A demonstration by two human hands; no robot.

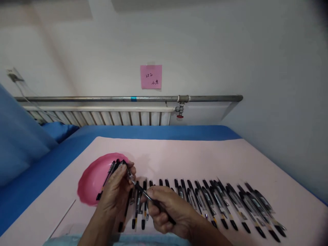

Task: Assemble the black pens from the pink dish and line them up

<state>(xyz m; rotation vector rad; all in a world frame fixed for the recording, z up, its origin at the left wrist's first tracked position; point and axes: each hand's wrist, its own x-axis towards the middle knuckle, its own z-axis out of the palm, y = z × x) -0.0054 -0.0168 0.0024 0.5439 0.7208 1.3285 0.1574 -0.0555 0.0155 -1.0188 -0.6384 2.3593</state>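
Note:
My left hand (115, 191) is closed around a bundle of black pens (110, 171) whose ends fan out over a pink bowl (93, 179). My right hand (169, 210) pinches a single black pen (143, 193), its tip reaching toward the bundle in the left hand. A long row of black pens (220, 205) lies side by side on the pink sheet (205, 160), running from my hands to the right edge.
The pink sheet covers a blue bed (153, 131). Behind it run a white radiator (107, 118) and a metal pipe (128, 98) with a red valve (179, 118). A pink sticky note (151, 77) is on the wall. Blue fabric (20, 136) hangs at left.

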